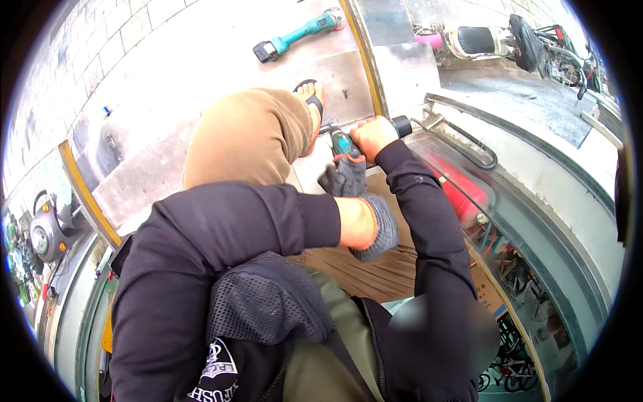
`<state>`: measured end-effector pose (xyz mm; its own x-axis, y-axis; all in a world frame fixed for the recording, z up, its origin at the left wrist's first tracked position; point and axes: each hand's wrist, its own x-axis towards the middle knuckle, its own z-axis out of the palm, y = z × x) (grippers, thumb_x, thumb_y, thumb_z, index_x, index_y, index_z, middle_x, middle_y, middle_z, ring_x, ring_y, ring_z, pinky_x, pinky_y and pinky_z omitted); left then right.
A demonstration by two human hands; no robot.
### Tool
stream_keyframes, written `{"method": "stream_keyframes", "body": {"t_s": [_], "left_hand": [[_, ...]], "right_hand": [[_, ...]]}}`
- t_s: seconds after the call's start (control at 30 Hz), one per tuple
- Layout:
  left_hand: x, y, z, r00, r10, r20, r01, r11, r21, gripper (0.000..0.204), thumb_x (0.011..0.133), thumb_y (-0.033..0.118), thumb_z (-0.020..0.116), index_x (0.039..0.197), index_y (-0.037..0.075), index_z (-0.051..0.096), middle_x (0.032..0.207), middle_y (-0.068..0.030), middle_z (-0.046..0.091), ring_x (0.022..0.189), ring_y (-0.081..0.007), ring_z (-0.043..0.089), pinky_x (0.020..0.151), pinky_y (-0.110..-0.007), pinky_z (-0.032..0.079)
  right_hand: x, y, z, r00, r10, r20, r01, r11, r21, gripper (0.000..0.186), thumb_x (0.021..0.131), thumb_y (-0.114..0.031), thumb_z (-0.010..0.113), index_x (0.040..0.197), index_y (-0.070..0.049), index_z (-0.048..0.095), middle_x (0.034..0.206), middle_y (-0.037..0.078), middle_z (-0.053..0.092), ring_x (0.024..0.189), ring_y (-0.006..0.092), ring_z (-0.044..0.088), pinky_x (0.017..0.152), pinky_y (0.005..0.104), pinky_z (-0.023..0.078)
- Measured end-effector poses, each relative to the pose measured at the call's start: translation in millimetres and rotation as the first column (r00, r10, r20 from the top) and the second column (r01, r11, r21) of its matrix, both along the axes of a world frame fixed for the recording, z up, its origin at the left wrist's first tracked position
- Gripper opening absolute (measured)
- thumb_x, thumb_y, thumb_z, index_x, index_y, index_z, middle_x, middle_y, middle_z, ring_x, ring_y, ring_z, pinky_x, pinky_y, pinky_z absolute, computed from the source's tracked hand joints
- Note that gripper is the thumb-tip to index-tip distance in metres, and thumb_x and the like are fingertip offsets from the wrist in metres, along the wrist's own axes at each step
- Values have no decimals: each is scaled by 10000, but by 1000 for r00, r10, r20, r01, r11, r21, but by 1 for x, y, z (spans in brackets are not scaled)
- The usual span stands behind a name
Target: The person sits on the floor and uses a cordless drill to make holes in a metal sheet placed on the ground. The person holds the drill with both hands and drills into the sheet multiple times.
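Bare-skinned, my right hand is closed in a fist on a teal-and-black power tool near my foot. A black round end of it sticks out to the right of the fist. My left forearm crosses in front of me, and my left hand wears a grey knitted glove with an orange hem. It lies over my right thigh, its fingers hidden. More dark grey glove fabric, also orange-hemmed, sits against the tool. I cannot tell whether fingers are inside that part.
A teal cordless angle grinder lies on the metal sheet ahead. My sandalled foot stands beside the tool, with a small screw nearby. A yellow-edged metal frame runs along the right. Below glass on the right is a red tank.
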<state>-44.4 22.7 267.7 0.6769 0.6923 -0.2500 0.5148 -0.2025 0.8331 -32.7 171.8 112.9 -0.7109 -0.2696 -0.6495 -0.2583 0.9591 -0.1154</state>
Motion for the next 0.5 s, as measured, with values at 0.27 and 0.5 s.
{"method": "stream_keyframes", "body": {"t_s": [0.27, 0.5], "left_hand": [[-4, -1, -1, 999, 33, -36, -38, 988, -150, 290, 792, 238, 788, 1053, 130, 853, 1063, -118, 813, 973, -371, 783, 783, -531, 605], [10, 6, -13, 998, -50, -25, 49, 999, -18, 285, 773, 224, 811, 1034, 119, 850, 1031, -110, 815, 920, -336, 786, 751, -494, 612]], "right_hand": [[47, 16, 4, 246, -932, 265, 956, 189, -222, 374, 789, -308, 774, 1048, -40, 802, 1010, 246, 780, 999, 407, 761, 903, 456, 582], [116, -33, -29, 77, -989, 128, 961, 40, -274, 426, 802, -361, 798, 1045, -11, 788, 1003, 294, 759, 1053, 435, 746, 903, 478, 581]]}}
